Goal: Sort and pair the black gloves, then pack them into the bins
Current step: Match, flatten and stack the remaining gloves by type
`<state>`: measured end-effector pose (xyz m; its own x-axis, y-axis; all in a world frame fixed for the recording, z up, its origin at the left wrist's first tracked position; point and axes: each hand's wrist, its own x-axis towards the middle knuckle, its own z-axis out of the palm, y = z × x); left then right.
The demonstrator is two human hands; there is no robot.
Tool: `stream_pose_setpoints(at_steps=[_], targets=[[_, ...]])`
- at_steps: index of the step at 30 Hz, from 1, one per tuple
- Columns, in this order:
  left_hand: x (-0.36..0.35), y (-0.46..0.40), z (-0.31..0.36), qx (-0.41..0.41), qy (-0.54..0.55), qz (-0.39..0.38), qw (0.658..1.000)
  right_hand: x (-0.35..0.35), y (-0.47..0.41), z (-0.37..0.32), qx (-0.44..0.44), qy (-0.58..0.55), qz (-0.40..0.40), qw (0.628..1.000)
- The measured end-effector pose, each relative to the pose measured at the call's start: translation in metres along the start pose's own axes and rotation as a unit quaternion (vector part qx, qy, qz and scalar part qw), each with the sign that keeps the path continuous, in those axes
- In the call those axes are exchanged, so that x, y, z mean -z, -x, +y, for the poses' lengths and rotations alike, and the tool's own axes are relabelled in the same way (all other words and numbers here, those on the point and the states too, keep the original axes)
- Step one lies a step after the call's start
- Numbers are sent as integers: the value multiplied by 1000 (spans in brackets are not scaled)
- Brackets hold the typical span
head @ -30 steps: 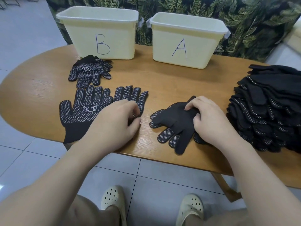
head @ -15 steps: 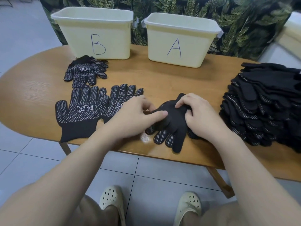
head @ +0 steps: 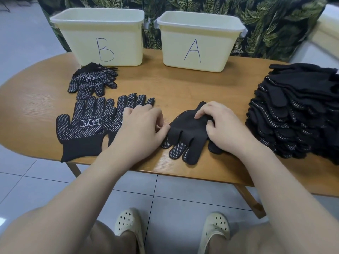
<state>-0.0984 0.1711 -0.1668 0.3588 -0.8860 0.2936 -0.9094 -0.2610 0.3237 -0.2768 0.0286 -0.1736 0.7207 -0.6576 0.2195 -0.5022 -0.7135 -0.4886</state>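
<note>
At the centre of the frame, both the left hand and the right hand pinch a black glove lying on the bench, below bin A.

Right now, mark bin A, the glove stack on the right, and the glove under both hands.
bin A (head: pixel 194 57), head view, on its front wall by the letter.
glove stack (head: pixel 297 114), head view, on the stack's middle layers.
glove under both hands (head: pixel 187 129), head view, on its plain back.
</note>
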Motion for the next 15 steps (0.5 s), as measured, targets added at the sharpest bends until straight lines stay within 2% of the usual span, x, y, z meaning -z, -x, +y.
stream_pose_setpoints(at_steps=[4,11,15], targets=[[8,18,3,-11,15,47,999,-2,0,2,1,-3,1,1000],[4,18,14,42,158,-10,986,-4,-3,4,1,13,2,1000],[12,15,7,68,184,-59,979,-3,-3,4,-2,10,2,1000]])
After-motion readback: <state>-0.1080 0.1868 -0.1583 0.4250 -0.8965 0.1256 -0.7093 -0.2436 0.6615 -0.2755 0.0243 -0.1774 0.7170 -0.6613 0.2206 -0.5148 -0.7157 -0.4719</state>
